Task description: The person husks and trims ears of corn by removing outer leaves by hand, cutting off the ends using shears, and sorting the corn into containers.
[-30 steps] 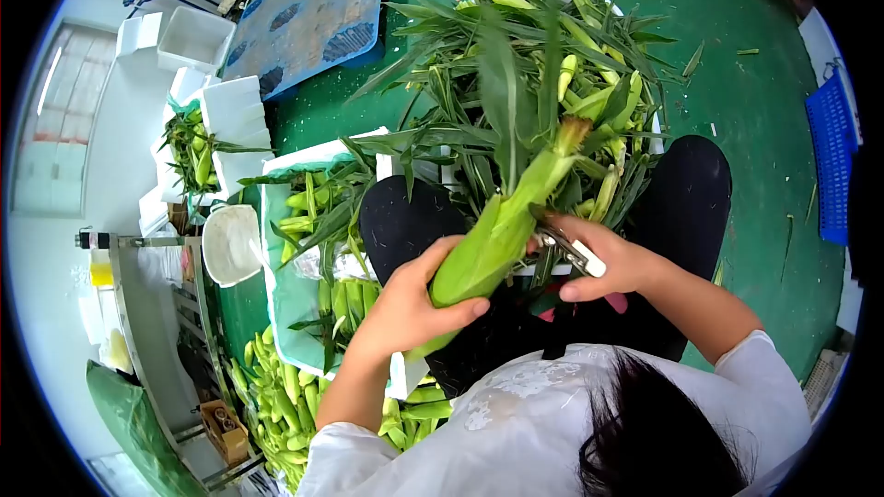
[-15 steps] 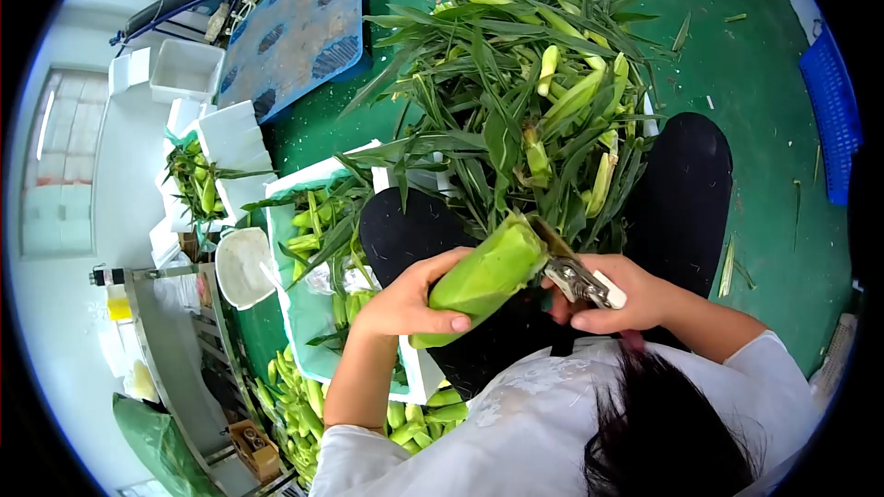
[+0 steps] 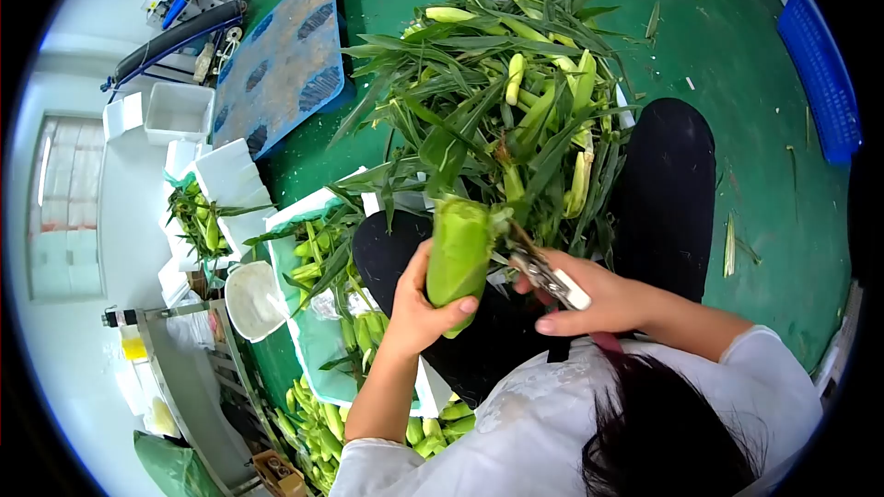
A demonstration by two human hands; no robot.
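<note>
My left hand (image 3: 422,306) is wrapped round the lower part of an ear of corn (image 3: 458,253) in its green husk, held nearly upright with its blunt end up. To the right of it, my right hand (image 3: 603,299) grips pruning shears (image 3: 545,278) with a pale handle. Their blades point up and left, close to the top of the ear. A small, blurred green bit shows between the blades and the ear; whether it is joined to either I cannot tell. Beyond both hands rises a big heap of leaves and husks (image 3: 442,138).
To the left stands a foam box (image 3: 313,350) lined with green film, with corn ears inside. More ears (image 3: 322,423) lie below it. A white tub (image 3: 253,299), a blue pallet (image 3: 276,64) and a second box of corn (image 3: 235,184) are farther left. A blue basket (image 3: 820,83) stands right.
The ear has turned more upright and shifted left in my left hand. The shears have moved left too, and their blades have come off the ear's end. The whole view has shifted slightly.
</note>
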